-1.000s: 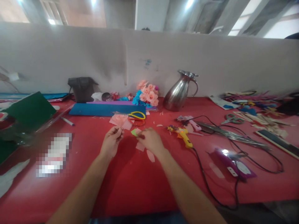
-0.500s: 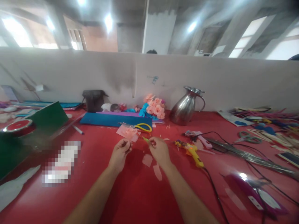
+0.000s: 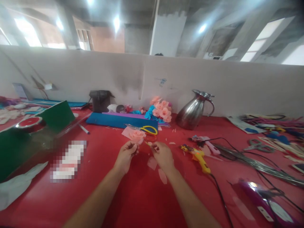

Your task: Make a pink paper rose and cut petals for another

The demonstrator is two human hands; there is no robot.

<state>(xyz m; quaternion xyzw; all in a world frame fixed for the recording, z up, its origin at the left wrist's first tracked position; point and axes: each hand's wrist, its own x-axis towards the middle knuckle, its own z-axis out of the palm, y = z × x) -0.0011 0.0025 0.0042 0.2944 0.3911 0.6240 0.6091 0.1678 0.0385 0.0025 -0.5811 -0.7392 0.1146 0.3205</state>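
My left hand (image 3: 125,155) is closed in a pinch just below a pink paper flower (image 3: 136,136) lying on the red table (image 3: 133,196); whether it grips the flower's base is unclear. My right hand (image 3: 163,155) is also pinched, holding a small yellow-green scrap (image 3: 149,143) at its fingertips. Loose pink paper petals (image 3: 152,163) lie on the table under and beside my right hand. Yellow-handled scissors (image 3: 143,129) rest just beyond the flower.
A yellow glue gun (image 3: 199,156) with a black cord lies right of my hands, a steel jug (image 3: 194,110) and a bunch of paper flowers (image 3: 160,109) behind. Blue and purple sheets (image 3: 114,119), green card (image 3: 54,117), wires and tools crowd the sides.
The view has tilted up and shifted. My hands have drawn closer together near the pink flower, and the green scrap now sits between my right fingertips.
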